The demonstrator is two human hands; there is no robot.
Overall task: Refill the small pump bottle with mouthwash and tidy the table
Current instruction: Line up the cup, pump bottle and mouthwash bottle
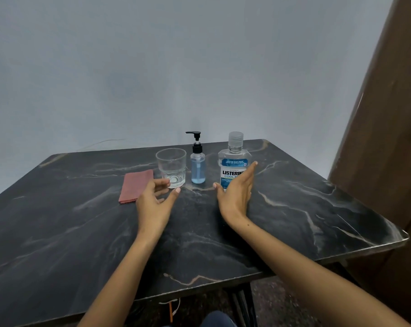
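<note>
Both bare forearms reach forward over the dark marble-patterned surface (pixel 294 208). Left hand (pixel 156 201), fingers loosely spread and holding nothing, hovers just left of the small clear pump bottle of blue liquid (pixel 197 165). Right hand (pixel 235 192), flat and released, stands edge-on before the clear mouthwash bottle (pixel 234 159), right of the pump bottle.

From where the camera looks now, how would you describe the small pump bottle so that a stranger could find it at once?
Look at the far half of the dark marble table, where three containers stand in a row. The pump bottle is the middle one, between the empty glass and the big mouthwash bottle. It alone is slim, with a black pump head and blue liquid inside.
</note>
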